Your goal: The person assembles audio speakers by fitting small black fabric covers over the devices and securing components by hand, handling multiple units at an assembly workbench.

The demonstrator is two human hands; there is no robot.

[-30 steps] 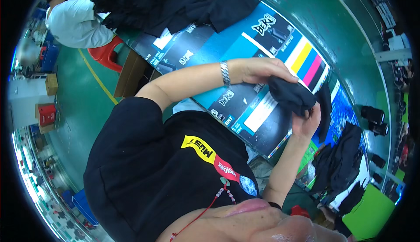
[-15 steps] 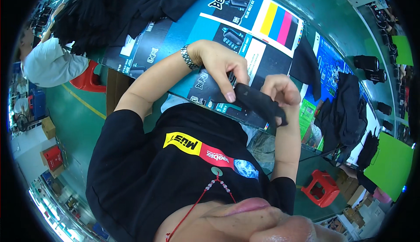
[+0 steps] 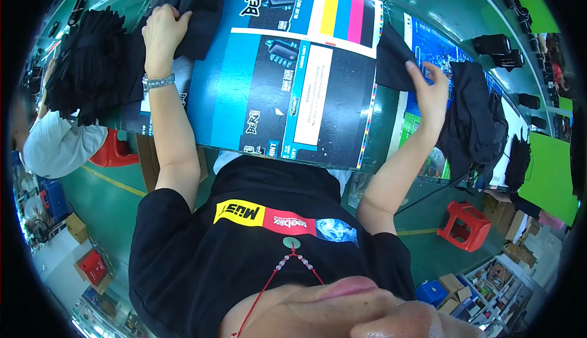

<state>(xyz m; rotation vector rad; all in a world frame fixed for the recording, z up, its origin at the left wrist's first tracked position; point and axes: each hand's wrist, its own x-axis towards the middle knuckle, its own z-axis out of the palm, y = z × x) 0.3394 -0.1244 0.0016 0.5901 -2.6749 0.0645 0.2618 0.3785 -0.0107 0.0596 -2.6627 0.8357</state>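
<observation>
My left hand (image 3: 165,35), with a metal-banded watch at its wrist, is at the far left of the printed sheet. Its fingers are bent closed at the edge of a black cloth (image 3: 199,17); their tips are partly hidden. Off the sheet's right edge, my right hand (image 3: 431,93) has its thumb and forefinger apart. The thumb meets the edge of a flat black fabric piece (image 3: 394,60), and nothing is gripped between the fingers.
Under the work lies a blue and dark printed sheet (image 3: 238,87) with coloured bars. A bundle of black strips (image 3: 85,63) stands at left, with a person in a pale garment (image 3: 61,145) beyond. Crumpled black fabric (image 3: 471,118) lies at right. Red stools (image 3: 461,225) stand below.
My hands have parted. The left moved far left to the black cloth, and the right moved outward to the flat fabric. The small black piece they held is gone from between them.
</observation>
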